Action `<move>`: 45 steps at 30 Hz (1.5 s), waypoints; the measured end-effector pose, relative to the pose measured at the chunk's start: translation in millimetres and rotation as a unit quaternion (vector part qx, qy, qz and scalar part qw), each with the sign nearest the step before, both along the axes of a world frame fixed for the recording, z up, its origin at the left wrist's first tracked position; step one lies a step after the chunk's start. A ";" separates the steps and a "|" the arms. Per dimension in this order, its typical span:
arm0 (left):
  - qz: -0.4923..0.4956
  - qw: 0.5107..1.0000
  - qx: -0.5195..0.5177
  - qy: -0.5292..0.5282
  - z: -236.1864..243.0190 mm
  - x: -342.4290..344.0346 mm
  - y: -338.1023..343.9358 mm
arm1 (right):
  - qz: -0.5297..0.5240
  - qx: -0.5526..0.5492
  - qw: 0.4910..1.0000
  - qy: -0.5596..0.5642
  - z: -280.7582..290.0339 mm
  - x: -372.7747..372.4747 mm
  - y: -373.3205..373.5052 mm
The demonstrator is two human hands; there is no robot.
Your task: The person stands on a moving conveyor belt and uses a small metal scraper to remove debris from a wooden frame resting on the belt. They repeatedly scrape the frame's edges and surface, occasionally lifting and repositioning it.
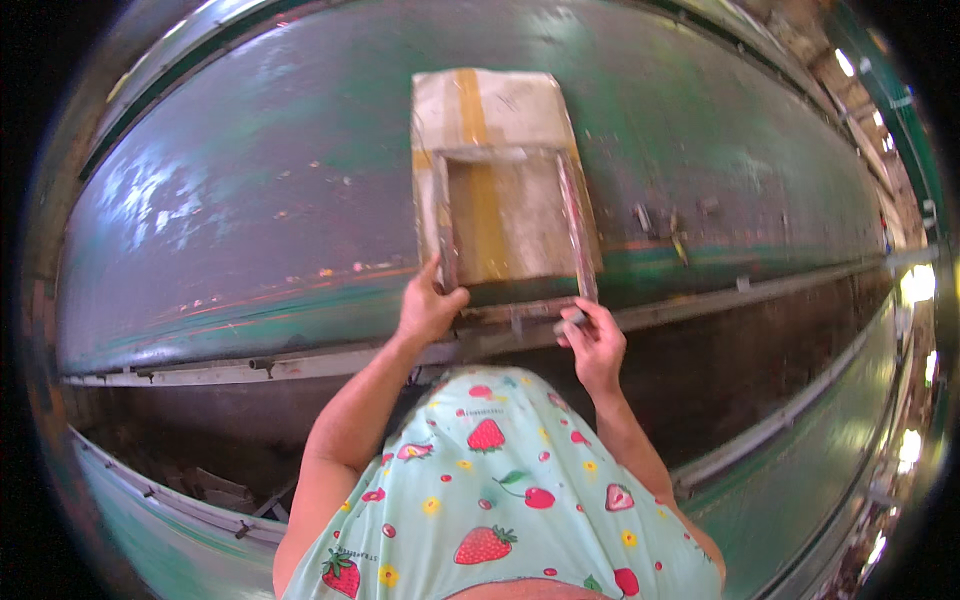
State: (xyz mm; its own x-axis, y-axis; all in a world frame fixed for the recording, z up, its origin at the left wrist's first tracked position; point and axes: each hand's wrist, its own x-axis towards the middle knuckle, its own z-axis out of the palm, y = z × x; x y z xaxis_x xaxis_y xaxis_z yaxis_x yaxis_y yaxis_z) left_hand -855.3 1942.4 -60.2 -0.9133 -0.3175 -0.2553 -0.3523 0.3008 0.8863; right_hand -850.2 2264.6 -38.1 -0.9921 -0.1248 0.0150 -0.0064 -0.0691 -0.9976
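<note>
A rectangular frame (576, 215) with tape-marked, worn bars lies over a flat whitish board (515, 105) with yellow tape strips, on the green table. My left hand (430, 305) is closed on the frame's lower left corner, thumb on its inner side. My right hand (595, 345) is closed round a small grey object (573, 322), too small to name, at the frame's lower right corner. The frame's lower bar sits beyond the board's near edge, between my hands.
The long green table (250, 200) has scattered bits and small tools (678, 240) right of the board. A metal rail (200, 374) runs along its near edge above a dark gap. A second green surface (800, 420) lies below, either side of me.
</note>
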 end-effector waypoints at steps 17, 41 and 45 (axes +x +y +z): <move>-0.053 0.987 0.115 0.096 3.7 12.2 -31.2 | -0.049 0.282 0.949 0.136 7.9 37.5 -55.3; -0.589 0.670 -0.397 0.215 48.4 -37.1 74.3 | -0.192 0.476 0.858 -0.024 -25.4 69.3 -89.1; -0.602 0.660 -0.401 0.206 48.7 -38.1 75.2 | -0.188 0.527 0.828 0.032 -20.0 69.6 -93.4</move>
